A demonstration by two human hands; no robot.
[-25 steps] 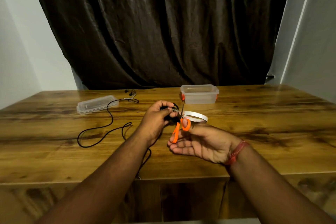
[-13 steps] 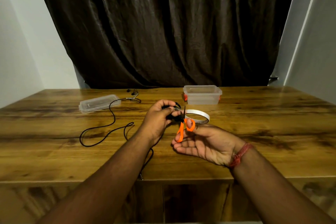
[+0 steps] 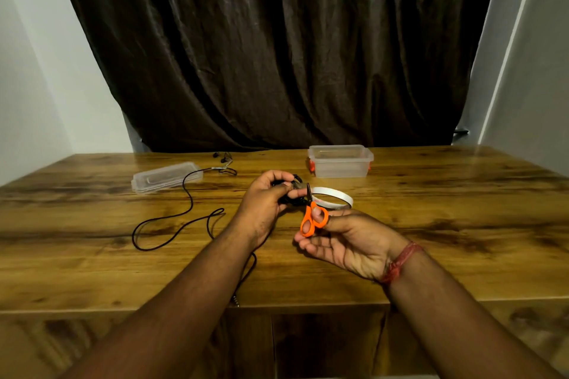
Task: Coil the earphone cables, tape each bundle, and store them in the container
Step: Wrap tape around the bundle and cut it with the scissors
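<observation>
Clear plastic lid (image 3: 167, 177) lies far left on the desk (image 3: 431, 224), off its box. Next right, a loose black earphone cable (image 3: 184, 209) snakes across the wood, earbuds near the back edge, plug hanging over the front edge: not yet coiled. Your left hand (image 3: 264, 203) is clamped around a small black coiled bundle (image 3: 292, 194), held just above the desk at centre. Your right hand (image 3: 341, 240) has thumb and finger through the orange scissors (image 3: 314, 215), blades up and touching the bundle's right side; blades look nearly together, hard to tell. White tape roll (image 3: 334, 197) lies just behind the scissors. Open container (image 3: 340, 161) sits beyond, right of centre; appears empty.

Judgement: first bundle coiled, tape being cut at the bundle. Left to do: stow it, then coil, tape and stow the loose cable.
</observation>
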